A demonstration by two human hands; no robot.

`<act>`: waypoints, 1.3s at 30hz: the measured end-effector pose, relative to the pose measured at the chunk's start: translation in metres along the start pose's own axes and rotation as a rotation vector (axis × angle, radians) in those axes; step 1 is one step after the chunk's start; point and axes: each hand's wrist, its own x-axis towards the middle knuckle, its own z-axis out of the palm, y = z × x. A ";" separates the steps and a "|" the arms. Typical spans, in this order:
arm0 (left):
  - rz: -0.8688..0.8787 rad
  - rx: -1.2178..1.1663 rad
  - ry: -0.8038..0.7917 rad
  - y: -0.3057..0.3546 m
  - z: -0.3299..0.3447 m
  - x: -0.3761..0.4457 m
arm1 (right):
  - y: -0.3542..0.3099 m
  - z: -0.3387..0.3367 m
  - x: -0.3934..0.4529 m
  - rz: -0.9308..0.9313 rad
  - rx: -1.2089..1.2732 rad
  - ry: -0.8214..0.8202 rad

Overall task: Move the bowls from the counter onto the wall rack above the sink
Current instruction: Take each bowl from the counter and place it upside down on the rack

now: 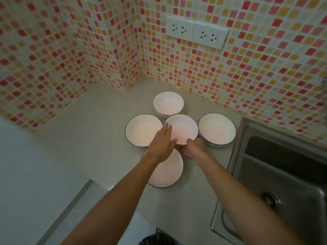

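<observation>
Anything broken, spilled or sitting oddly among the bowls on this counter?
Nothing stands out. Five white bowls sit upright on the grey counter, none visibly chipped or spilled. The centre white bowl is between both hands: left hand flat at its rim, right hand at its near edge.

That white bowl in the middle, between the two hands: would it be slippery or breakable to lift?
The middle bowl looks glazed and glossy, so probably rigid, somewhat slick and breakable if dropped. Its neighbours, like the right bowl, sit close, so it may clink against them.
</observation>
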 end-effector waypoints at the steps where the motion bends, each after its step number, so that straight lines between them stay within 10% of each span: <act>1: -0.013 -0.013 0.011 -0.001 -0.001 -0.001 | -0.001 0.001 -0.001 -0.001 0.006 0.006; 18: -0.057 -0.433 0.270 0.070 -0.030 0.004 | -0.018 -0.077 -0.083 -0.176 0.060 0.025; 25: 0.052 -0.561 0.133 0.139 0.009 -0.014 | 0.014 -0.167 -0.114 -0.099 0.546 -0.133; 39: 0.285 -0.602 -0.066 0.279 0.142 -0.068 | 0.122 -0.348 -0.144 -0.040 0.730 0.117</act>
